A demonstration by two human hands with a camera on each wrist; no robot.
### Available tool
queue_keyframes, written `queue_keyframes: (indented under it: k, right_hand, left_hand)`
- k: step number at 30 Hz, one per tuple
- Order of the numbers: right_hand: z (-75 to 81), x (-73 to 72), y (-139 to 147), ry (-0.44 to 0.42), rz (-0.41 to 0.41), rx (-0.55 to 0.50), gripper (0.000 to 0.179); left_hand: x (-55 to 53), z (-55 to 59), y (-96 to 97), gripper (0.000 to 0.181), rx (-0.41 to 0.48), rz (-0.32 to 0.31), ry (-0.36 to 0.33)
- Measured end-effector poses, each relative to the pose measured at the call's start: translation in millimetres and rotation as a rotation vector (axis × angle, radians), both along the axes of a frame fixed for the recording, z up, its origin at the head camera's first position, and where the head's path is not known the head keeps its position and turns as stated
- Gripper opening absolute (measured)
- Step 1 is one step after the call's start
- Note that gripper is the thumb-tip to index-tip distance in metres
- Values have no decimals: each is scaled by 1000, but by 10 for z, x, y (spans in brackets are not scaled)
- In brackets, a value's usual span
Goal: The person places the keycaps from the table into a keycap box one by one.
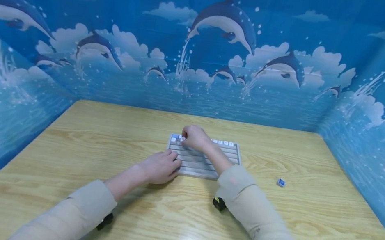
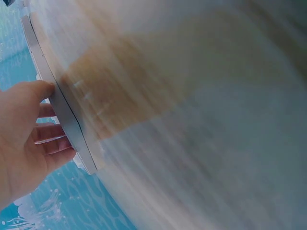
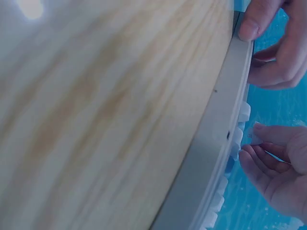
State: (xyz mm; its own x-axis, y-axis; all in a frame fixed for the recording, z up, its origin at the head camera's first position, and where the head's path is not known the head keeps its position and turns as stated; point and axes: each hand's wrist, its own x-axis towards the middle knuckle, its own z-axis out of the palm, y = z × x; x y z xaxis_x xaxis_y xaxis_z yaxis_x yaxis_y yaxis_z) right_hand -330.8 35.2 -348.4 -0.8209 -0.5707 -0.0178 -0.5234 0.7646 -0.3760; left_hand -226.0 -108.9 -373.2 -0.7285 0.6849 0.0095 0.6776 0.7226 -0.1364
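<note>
A grey keyboard [image 1: 194, 171] lies on the table, with white keycaps along its back row and a blue one at the back left corner. My left hand [image 1: 160, 168] holds the keyboard by its front left corner, thumb against the front edge and fingers over the top in the left wrist view. Above the left part of the back rows is my right hand [image 1: 195, 138]. Between its thumb and fingertips it pinches a small whitish keycap [image 3: 255, 137], partly hidden by the fingers. Most of the keyboard's front rows show no keycaps.
A loose blue-and-white keycap [image 1: 281, 182] lies on the wooden table [image 1: 312, 221] to the right of the keyboard. Blue curtains with dolphins [image 1: 226, 21] enclose the table at the back and both sides. Dark wrist cameras [image 1: 219, 203] hang under both sleeves.
</note>
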Motion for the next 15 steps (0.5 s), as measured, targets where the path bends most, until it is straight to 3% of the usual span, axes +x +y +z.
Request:
queue_keyframes:
  k: [4,15]
  right_hand:
    - [-34,-12,-52,24,5,14,11]
    - [-38,-8,-129,46,-43,178,17]
  left_hand:
    - [-5,-2,0,22,-8,-4,7]
    - [2,-5,-3,23,-5,8,-13]
